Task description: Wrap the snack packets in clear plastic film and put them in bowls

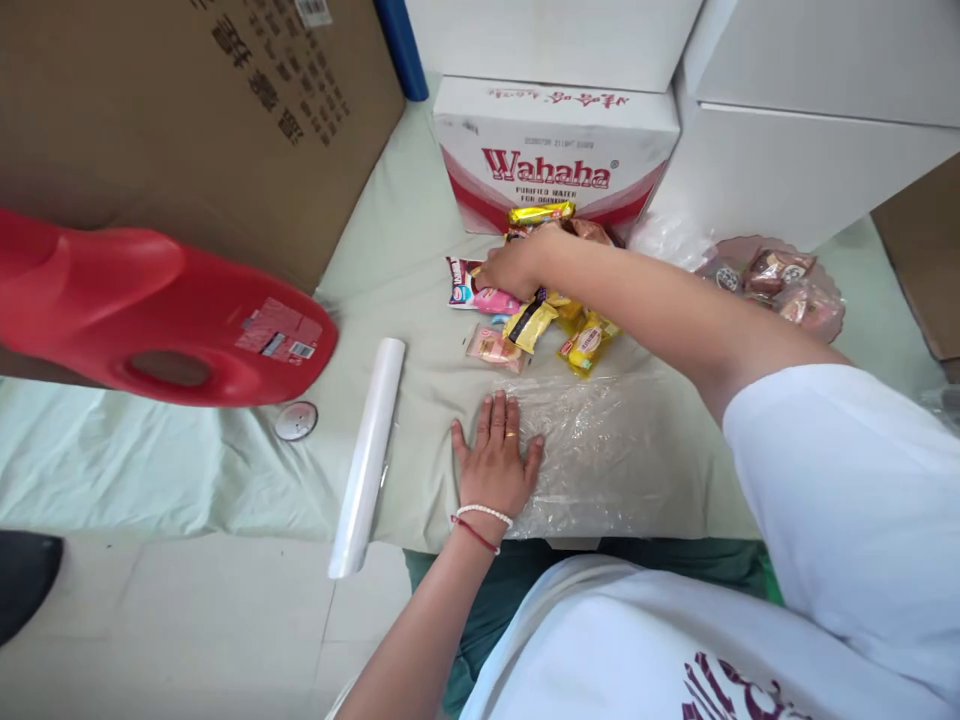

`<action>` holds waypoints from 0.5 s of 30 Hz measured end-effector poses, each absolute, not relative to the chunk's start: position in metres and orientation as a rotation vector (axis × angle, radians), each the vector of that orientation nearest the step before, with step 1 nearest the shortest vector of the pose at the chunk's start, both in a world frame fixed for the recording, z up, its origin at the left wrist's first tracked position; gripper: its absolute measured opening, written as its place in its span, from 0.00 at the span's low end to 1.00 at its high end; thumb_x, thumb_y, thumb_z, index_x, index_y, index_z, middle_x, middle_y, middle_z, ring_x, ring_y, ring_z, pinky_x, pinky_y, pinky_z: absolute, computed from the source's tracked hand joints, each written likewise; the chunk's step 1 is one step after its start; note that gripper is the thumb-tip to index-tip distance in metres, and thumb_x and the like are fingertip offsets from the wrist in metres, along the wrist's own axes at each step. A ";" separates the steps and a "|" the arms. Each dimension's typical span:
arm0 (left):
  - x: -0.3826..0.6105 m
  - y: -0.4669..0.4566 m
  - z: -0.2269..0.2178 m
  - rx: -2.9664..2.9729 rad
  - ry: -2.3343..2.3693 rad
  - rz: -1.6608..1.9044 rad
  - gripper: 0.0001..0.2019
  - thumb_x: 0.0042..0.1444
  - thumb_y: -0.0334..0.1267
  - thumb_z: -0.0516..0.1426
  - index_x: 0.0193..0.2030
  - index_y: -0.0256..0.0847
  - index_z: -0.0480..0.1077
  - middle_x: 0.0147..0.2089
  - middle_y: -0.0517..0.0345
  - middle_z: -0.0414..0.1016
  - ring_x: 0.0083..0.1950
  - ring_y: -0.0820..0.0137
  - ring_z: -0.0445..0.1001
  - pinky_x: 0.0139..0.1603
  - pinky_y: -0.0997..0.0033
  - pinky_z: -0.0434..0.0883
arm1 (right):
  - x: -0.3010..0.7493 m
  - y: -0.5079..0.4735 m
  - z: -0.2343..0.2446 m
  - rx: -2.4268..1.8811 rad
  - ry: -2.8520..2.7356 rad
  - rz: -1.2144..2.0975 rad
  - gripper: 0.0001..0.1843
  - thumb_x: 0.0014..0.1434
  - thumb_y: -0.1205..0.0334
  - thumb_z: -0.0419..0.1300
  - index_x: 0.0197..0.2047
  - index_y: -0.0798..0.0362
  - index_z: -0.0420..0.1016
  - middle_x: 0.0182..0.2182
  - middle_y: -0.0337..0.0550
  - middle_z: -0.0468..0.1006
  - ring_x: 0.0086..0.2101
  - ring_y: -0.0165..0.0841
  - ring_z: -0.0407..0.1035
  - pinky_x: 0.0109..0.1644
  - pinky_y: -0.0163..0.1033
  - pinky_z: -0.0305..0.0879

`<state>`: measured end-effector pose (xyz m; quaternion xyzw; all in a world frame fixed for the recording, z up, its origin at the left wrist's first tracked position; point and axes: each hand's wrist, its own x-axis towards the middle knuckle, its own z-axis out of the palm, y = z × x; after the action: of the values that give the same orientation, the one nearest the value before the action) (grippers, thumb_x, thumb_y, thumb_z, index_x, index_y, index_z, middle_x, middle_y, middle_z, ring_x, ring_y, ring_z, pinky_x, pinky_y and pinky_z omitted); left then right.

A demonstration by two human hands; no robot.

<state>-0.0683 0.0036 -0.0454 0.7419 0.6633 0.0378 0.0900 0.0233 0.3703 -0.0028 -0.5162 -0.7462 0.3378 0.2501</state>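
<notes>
My left hand point(495, 460) lies flat, palm down with fingers spread, on the left edge of a clear plastic sheet point(615, 460) on the cloth. Reaching over from the right, my right hand point(521, 265) is in a pile of small wrapped snacks. Its bent fingers close on a white and purple snack packet point(463, 284); the thumb is hidden. Near it lie a pink packet point(495, 347), a yellow and black packet point(529, 325) and a yellow packet point(589, 343). My right forearm covers part of the pile.
A Wahaha water carton point(555, 155) stands behind the snacks. On the right, a pinkish dish point(834, 300) holds wrapped snacks. To the left are a white plastic roll point(367, 460), jutting over the table edge, a round lid point(296, 421), a red jug point(202, 290) and a large cardboard box point(187, 130).
</notes>
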 end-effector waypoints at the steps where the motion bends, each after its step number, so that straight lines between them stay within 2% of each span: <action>1: -0.068 0.004 -0.046 2.214 1.974 0.108 0.34 0.72 0.53 0.44 0.80 0.40 0.49 0.81 0.43 0.48 0.81 0.51 0.49 0.78 0.28 0.39 | 0.022 0.367 -0.009 -1.325 -2.291 0.817 0.20 0.68 0.65 0.60 0.24 0.63 0.70 0.25 0.32 0.72 0.44 0.37 0.79 0.51 0.55 0.70; 4: -0.068 0.004 -0.045 2.226 1.972 0.100 0.35 0.72 0.54 0.43 0.80 0.39 0.50 0.81 0.43 0.47 0.82 0.52 0.49 0.78 0.29 0.40 | 0.017 0.366 -0.017 -1.165 -2.790 0.557 0.14 0.57 0.61 0.72 0.28 0.60 0.75 0.31 0.37 0.74 0.53 0.52 0.75 0.55 0.71 0.63; 7: -0.067 0.004 -0.043 2.214 1.978 0.101 0.35 0.73 0.54 0.42 0.80 0.39 0.50 0.81 0.43 0.47 0.82 0.52 0.48 0.78 0.29 0.39 | 0.022 0.362 -0.005 -0.957 -2.940 0.350 0.18 0.59 0.52 0.70 0.36 0.60 0.77 0.38 0.42 0.74 0.59 0.57 0.68 0.60 0.73 0.57; 10: -0.066 0.004 -0.042 2.199 1.983 0.120 0.34 0.72 0.54 0.43 0.80 0.40 0.50 0.81 0.43 0.49 0.82 0.52 0.49 0.78 0.30 0.39 | 0.043 0.326 0.028 -0.913 -2.816 0.285 0.25 0.65 0.43 0.63 0.46 0.61 0.75 0.45 0.46 0.74 0.62 0.55 0.65 0.65 0.67 0.57; 12: -0.066 0.004 -0.043 2.195 1.985 0.135 0.34 0.72 0.53 0.43 0.80 0.40 0.50 0.81 0.43 0.49 0.82 0.53 0.49 0.78 0.30 0.39 | 0.062 0.274 0.052 -1.037 -2.714 0.310 0.29 0.62 0.41 0.65 0.51 0.60 0.72 0.49 0.50 0.74 0.60 0.55 0.66 0.64 0.61 0.61; 15: -0.066 0.003 -0.043 2.192 1.977 0.128 0.34 0.72 0.53 0.43 0.79 0.40 0.52 0.80 0.43 0.50 0.81 0.52 0.49 0.78 0.29 0.39 | 0.091 0.174 0.070 -1.224 -2.739 0.580 0.31 0.54 0.41 0.72 0.52 0.52 0.71 0.48 0.50 0.77 0.49 0.48 0.74 0.53 0.47 0.68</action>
<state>-0.0662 0.0032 -0.0430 0.7388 0.6661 0.0433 0.0933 0.0907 0.1744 0.0698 -0.4004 -0.8955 0.1896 0.0429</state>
